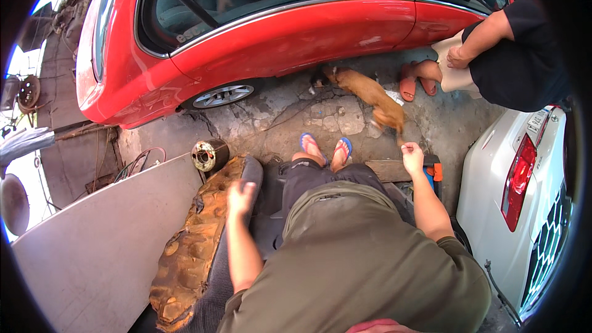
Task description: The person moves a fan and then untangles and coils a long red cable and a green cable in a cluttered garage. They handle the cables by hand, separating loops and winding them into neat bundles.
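My left hand (240, 198) is over the dark edge of a worn seat cushion (188, 250), whose torn side shows orange-brown foam. Motion smears its fingers, so their closure is unclear. Out in front on the right, my right hand (412, 159) has thumb and fingers pinched together. Its fingertips meet the tail end of a tan dog (372, 95); whether they grip the tail or something small is too fine to make out. The dog stands on the concrete with its head toward the red car (296, 34).
A person (521, 55) in dark clothes and orange sandals sits at the far right. Below them stands a white car (493, 166). At left are a pale panel (111, 253) and a rusty metal cylinder (210, 155). An orange-and-blue object (433, 172) lies beyond my right forearm.
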Motion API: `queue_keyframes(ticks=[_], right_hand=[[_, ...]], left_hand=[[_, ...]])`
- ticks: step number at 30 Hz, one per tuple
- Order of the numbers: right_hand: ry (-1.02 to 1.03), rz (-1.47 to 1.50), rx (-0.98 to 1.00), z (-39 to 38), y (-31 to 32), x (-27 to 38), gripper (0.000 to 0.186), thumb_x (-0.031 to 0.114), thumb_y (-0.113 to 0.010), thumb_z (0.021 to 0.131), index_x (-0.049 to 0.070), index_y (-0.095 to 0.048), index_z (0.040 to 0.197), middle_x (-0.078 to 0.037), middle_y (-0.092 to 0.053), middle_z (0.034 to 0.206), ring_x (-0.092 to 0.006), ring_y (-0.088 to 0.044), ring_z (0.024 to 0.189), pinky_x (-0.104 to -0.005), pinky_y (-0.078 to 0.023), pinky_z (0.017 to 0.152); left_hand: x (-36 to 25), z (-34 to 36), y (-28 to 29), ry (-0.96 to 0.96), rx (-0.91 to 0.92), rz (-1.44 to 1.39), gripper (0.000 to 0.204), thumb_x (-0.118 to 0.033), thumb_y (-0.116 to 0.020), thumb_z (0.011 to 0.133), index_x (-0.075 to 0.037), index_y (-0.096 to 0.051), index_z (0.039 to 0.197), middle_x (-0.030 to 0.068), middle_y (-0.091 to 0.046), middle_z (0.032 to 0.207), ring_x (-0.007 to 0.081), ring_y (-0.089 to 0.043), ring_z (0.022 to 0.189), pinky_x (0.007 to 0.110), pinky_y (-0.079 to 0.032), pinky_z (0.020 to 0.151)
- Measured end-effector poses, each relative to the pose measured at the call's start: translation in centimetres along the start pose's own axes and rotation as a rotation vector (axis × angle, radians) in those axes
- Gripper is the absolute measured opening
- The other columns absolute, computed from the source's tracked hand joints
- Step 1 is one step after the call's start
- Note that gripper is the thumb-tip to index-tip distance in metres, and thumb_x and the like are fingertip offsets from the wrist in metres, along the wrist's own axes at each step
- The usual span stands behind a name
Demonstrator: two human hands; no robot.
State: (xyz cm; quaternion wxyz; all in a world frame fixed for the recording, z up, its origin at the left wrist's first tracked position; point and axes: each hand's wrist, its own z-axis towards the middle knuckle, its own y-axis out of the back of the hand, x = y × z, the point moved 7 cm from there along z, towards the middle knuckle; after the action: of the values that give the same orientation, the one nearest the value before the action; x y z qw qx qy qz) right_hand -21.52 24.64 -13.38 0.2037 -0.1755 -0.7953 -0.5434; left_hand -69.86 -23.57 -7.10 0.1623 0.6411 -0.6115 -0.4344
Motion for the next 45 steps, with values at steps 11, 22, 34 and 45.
queue_keyframes(ticks=[11,22,34,45], right_hand=[[-0.035,-0.001,0.339,-3.2,-4.9,2.5,0.019,0.015,-0.071,0.094,0.001,-0.070,0.107,-0.006,-0.072,0.086,-0.0146,-0.065,0.078,-0.0309,-0.053,0.073],[0.085,-0.010,0.465,6.8,-11.1,6.9,0.014,0.013,-0.068,0.095,0.002,-0.069,0.104,-0.003,-0.067,0.081,-0.0117,-0.060,0.066,-0.0293,-0.049,0.061],[0.296,-0.259,0.709,11.4,-16.6,25.5,0.027,0.024,-0.070,0.094,0.002,-0.071,0.109,-0.013,-0.075,0.095,-0.0236,-0.072,0.089,-0.0379,-0.055,0.083],[0.914,-0.490,0.947,-0.5,-36.2,58.5,0.030,0.024,-0.068,0.093,0.001,-0.068,0.113,-0.021,-0.071,0.112,-0.0359,-0.068,0.109,-0.0457,-0.053,0.095]], left_hand=[[6.8,4.9,-8.9,0.151,0.003,-0.301,0.049,-0.039,-0.074,0.094,0.002,-0.068,0.121,0.0206,-0.074,0.116,0.0303,-0.070,0.111,0.041,-0.052,0.100],[6.4,6.7,-6.2,0.177,-0.100,-0.722,0.043,-0.032,-0.069,0.100,0.001,-0.065,0.126,0.0121,-0.071,0.111,0.0199,-0.067,0.103,0.034,-0.052,0.096],[9.6,1.1,-6.0,0.484,-0.093,-0.603,0.050,-0.038,-0.072,0.096,0.000,-0.066,0.129,0.0185,-0.070,0.125,0.0287,-0.065,0.120,0.039,-0.048,0.106],[16.1,3.0,24.9,0.365,-1.029,0.140,0.045,-0.025,-0.077,0.089,-0.006,-0.065,0.128,0.0217,-0.048,0.149,0.0417,-0.043,0.139,0.055,-0.034,0.117]])
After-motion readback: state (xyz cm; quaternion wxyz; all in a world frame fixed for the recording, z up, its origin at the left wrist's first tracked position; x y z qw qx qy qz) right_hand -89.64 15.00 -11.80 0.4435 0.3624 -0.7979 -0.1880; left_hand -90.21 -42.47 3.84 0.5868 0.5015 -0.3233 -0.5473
